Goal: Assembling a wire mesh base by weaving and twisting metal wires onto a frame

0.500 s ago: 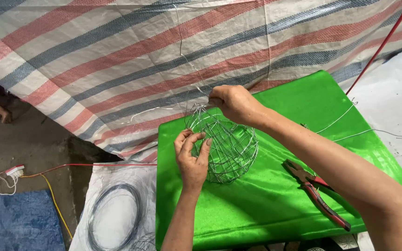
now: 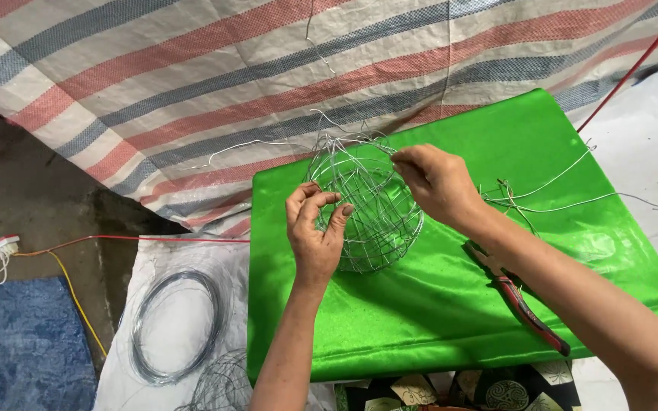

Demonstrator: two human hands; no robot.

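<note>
Centrally in the frame, a rounded wire cage (image 2: pixel 365 209) sits on a surface draped in shiny green cloth (image 2: pixel 436 304). Both hands work on it from either side. The left hand (image 2: pixel 315 228) is at the cage's left flank, its thumb and fingers curled and pinched close together on the thin wire mesh. The right hand (image 2: pixel 437 181) comes in from the right of the frame and is closed over the upper right rim of the cage, fingertips nipping a wire there. Loose wire ends stick up from the top of the cage.

Right of the right wrist, a few long loose wires (image 2: pixel 565 199) trail across the cloth toward the right edge. Below the right forearm lie pliers with red handles (image 2: pixel 519 298), flat on the green cloth and apart from both hands.

At the lower left, a coil of grey wire (image 2: pixel 177 327) lies on a white sheet on the floor. A striped tarpaulin (image 2: pixel 192 84) of red, grey and white fills the upper part of the frame, and a blue mat (image 2: pixel 17 350) shows in the lower left corner.
</note>
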